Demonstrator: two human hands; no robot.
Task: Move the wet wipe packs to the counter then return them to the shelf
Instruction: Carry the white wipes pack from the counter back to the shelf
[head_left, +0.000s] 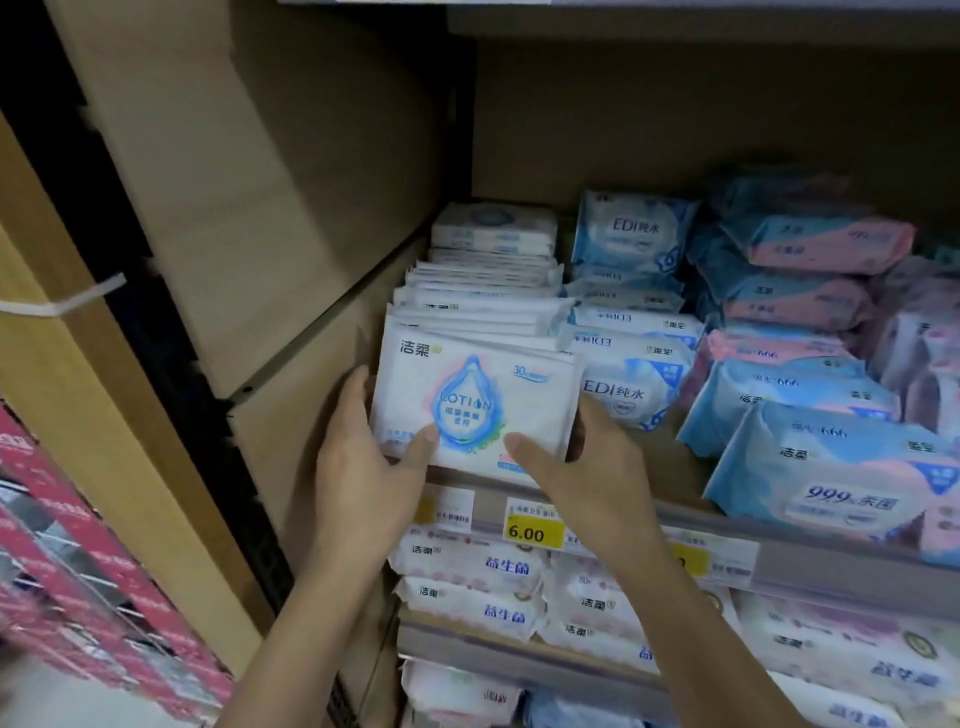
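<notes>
A row of flat white wet wipe packs stands upright at the left end of the shelf (810, 551). The front pack (478, 400) shows a blue water-drop print. My left hand (363, 462) grips its left edge, thumb on the front face. On the right edge my right hand (576, 467) holds the same pack, thumb across the lower front and fingers behind it. More white packs (483, 296) line up behind the front one, towards the back of the shelf.
Blue packs (628, 395) stand just right of the white row, with blue-and-pink packs (810, 467) stacked further right. A yellow 6.00 price tag (534, 531) sits on the shelf rail. Lower shelves hold more packs (483, 587). Red boxes (78, 571) fill the lower left beyond a beige side panel (218, 208).
</notes>
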